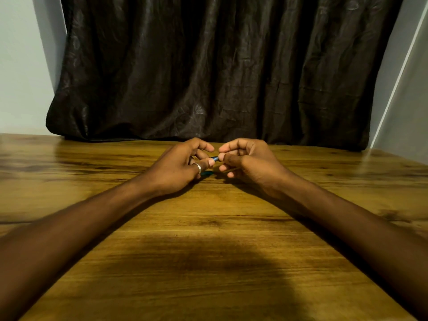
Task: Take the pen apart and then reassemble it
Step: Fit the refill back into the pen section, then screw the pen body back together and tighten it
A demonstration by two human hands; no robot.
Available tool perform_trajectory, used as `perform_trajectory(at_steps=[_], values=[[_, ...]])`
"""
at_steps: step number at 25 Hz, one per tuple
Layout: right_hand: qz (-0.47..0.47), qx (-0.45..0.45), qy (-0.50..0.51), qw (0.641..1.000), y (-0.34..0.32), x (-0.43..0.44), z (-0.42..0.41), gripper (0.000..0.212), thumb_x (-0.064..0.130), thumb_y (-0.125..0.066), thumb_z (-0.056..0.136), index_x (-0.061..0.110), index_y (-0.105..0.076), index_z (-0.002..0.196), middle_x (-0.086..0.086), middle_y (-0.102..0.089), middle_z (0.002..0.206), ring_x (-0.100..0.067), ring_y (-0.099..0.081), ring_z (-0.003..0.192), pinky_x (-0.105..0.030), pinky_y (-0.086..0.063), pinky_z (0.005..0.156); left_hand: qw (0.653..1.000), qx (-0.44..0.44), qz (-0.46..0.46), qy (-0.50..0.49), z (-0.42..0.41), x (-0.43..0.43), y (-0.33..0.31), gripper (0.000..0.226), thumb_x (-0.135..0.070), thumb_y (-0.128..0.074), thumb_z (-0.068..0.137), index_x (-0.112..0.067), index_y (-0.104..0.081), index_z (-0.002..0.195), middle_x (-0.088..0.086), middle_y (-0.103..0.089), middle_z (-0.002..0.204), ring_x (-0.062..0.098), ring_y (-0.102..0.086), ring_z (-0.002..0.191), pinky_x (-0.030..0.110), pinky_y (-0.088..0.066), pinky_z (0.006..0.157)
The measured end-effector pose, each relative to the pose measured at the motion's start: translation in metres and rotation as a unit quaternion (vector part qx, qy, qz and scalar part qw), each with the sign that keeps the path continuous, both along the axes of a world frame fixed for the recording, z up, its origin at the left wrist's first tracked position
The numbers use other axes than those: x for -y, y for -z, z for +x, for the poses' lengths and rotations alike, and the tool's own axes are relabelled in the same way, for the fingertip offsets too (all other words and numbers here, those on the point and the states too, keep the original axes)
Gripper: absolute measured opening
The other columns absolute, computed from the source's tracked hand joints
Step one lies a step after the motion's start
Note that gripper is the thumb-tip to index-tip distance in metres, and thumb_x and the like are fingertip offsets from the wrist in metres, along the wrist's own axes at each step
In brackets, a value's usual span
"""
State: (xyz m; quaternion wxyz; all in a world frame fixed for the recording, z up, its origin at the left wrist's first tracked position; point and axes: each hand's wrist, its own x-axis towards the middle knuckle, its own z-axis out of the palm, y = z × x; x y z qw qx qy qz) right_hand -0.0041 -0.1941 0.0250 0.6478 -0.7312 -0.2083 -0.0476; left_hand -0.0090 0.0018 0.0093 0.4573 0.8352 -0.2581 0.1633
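Both hands meet over the far middle of the wooden table (208, 228). My left hand (183, 165), with a silver ring on the thumb, pinches one end of a small blue pen part (215, 158). My right hand (245, 161) closes on the other end, thumb tip against it. Only a short blue stretch shows between the fingertips. A thin pale rod (232, 169) pokes out under the right fingers. A teal pen piece (206, 173) lies on the table just below the left thumb, partly hidden by it.
A dark crumpled curtain (220, 70) hangs behind the table's far edge. Pale walls (20, 66) stand on the left and right. A dark shadow (196, 262) falls on the near part of the table between my forearms.
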Motion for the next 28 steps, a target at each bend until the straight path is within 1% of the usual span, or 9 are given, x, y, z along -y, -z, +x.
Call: perform_trajectory(at_steps=[4, 8, 11, 14, 16, 18, 21, 24, 28], values=[[-0.004, 0.005, 0.002, 1.000, 0.000, -0.001, 0.000, 0.013, -0.001, -0.066, 0.090, 0.011, -0.069, 0.093, -0.011, -0.074, 0.083, -0.011, -0.071, 0.066, -0.022, -0.055, 0.050, 1.000, -0.001, -0.006, 0.001, 0.000, 0.001, -0.001, 0.027, -0.014, -0.067, 0.095, -0.030, -0.060, 0.115, 0.000, -0.072, 0.092, 0.035, -0.071, 0.085, 0.059, -0.058, 0.075], [-0.003, 0.004, 0.000, 1.000, -0.001, -0.001, -0.001, 0.011, 0.000, -0.068, 0.089, 0.009, -0.070, 0.095, -0.013, -0.074, 0.085, -0.011, -0.071, 0.067, -0.020, -0.053, 0.050, 1.000, -0.006, -0.012, 0.007, -0.003, 0.002, -0.002, 0.026, -0.014, -0.067, 0.096, -0.031, -0.059, 0.114, 0.000, -0.071, 0.092, 0.023, -0.068, 0.076, 0.056, -0.057, 0.074], [0.017, -0.018, -0.012, 1.000, -0.002, 0.000, -0.002, 0.009, 0.008, -0.070, 0.089, 0.009, -0.071, 0.099, -0.007, -0.075, 0.084, -0.012, -0.071, 0.072, -0.022, -0.053, 0.052, 0.999, -0.007, -0.031, 0.008, -0.007, 0.005, -0.005, 0.027, -0.012, -0.066, 0.096, -0.021, -0.059, 0.120, 0.001, -0.072, 0.093, 0.035, -0.070, 0.086, 0.056, -0.056, 0.077], [0.007, -0.039, -0.039, 0.998, -0.001, 0.000, -0.003, 0.006, 0.018, -0.069, 0.092, 0.014, -0.073, 0.095, -0.001, -0.076, 0.085, -0.009, -0.070, 0.077, -0.023, -0.053, 0.055, 0.999, -0.008, -0.049, 0.013, -0.010, 0.010, -0.007, 0.029, -0.010, -0.065, 0.096, -0.013, -0.058, 0.124, 0.013, -0.073, 0.102, 0.040, -0.069, 0.093, 0.049, -0.057, 0.079], [-0.002, -0.039, -0.036, 0.999, -0.001, -0.001, -0.002, 0.008, 0.020, -0.068, 0.093, 0.015, -0.074, 0.092, 0.000, -0.075, 0.083, -0.007, -0.068, 0.077, -0.022, -0.052, 0.055, 0.998, -0.021, -0.053, 0.015, -0.011, 0.011, -0.009, 0.028, -0.013, -0.065, 0.097, -0.014, -0.057, 0.124, 0.014, -0.073, 0.103, 0.029, -0.070, 0.081, 0.036, -0.057, 0.063], [0.017, -0.036, -0.010, 0.999, -0.004, 0.001, -0.001, 0.013, 0.023, -0.066, 0.095, 0.012, -0.074, 0.094, -0.005, -0.072, 0.085, -0.010, -0.067, 0.078, -0.022, -0.053, 0.056, 0.998, -0.043, -0.044, 0.001, -0.011, 0.009, -0.009, 0.021, -0.019, -0.065, 0.097, -0.022, -0.060, 0.117, 0.004, -0.075, 0.099, 0.015, -0.072, 0.074, 0.024, -0.052, 0.051], [0.050, -0.030, 0.034, 0.998, -0.013, 0.009, 0.002, 0.020, 0.026, -0.060, 0.099, 0.009, -0.071, 0.096, -0.005, -0.069, 0.088, -0.008, -0.065, 0.082, -0.022, -0.054, 0.060, 0.996, -0.082, -0.029, -0.018, -0.009, 0.005, -0.010, 0.008, -0.024, -0.062, 0.099, -0.029, -0.067, 0.103, -0.001, -0.078, 0.093, 0.008, -0.074, 0.076, 0.023, -0.056, 0.061], [0.083, -0.045, 0.045, 0.995, -0.016, 0.010, 0.002, 0.022, 0.028, -0.055, 0.101, 0.010, -0.066, 0.094, -0.007, -0.070, 0.094, -0.010, -0.066, 0.083, -0.022, -0.054, 0.062, 0.991, -0.132, -0.035, 0.004, -0.011, 0.008, -0.010, 0.009, -0.020, -0.062, 0.099, -0.020, -0.071, 0.100, 0.001, -0.078, 0.088, 0.008, -0.072, 0.075, 0.020, -0.056, 0.065], [0.122, -0.049, 0.027, 0.991, -0.017, 0.000, -0.002, 0.024, 0.032, -0.050, 0.103, 0.012, -0.063, 0.096, -0.006, -0.078, 0.094, -0.013, -0.073, 0.085, -0.027, -0.057, 0.074, 0.981, -0.184, -0.053, 0.043, -0.017, 0.017, -0.011, 0.017, -0.016, -0.067, 0.096, -0.003, -0.073, 0.105, 0.014, -0.078, 0.090, 0.011, -0.071, 0.074, 0.017, -0.057, 0.063]])
